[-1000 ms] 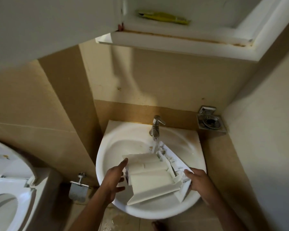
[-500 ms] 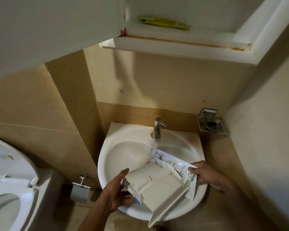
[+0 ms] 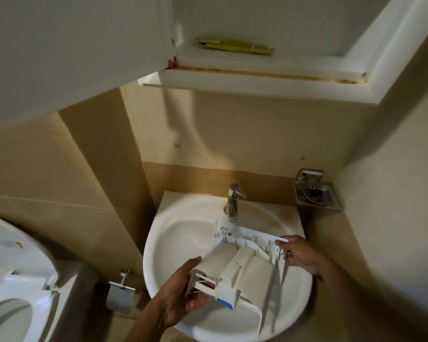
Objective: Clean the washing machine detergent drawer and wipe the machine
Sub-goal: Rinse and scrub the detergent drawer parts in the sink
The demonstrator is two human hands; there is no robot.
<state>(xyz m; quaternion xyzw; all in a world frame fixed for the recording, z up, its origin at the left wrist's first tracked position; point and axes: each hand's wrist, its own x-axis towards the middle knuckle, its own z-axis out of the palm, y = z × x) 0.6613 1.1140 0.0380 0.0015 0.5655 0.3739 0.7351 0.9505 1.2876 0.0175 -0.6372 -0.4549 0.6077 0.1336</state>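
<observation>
One white plastic drawer (image 3: 242, 265) is held over the one round white sink (image 3: 173, 238), tilted, with its far end just under the tap (image 3: 232, 201). The side facing up shows three smooth rounded humps next to each other, with thin ribs along the edges and a small blue tab (image 3: 225, 303) at the near end.

Two bare hands hold it. The left hand (image 3: 181, 290) grips the near left corner, thumb on top and fingers curled underneath. The right hand (image 3: 299, 253) clasps the far right edge, thumb lying along the top rim and fingers wrapped round behind.

The single tap is shiny metal with one lever. To the right, in the wall corner, sits one square metal dish (image 3: 314, 193) with a slotted bottom. At left stands one glossy white toilet (image 3: 8, 292) with its lid raised, and beside it one metal paper holder (image 3: 120, 294). Above, in an open white cabinet (image 3: 257, 82) with rust-stained edges, lies one flat yellow packet (image 3: 235, 46).
</observation>
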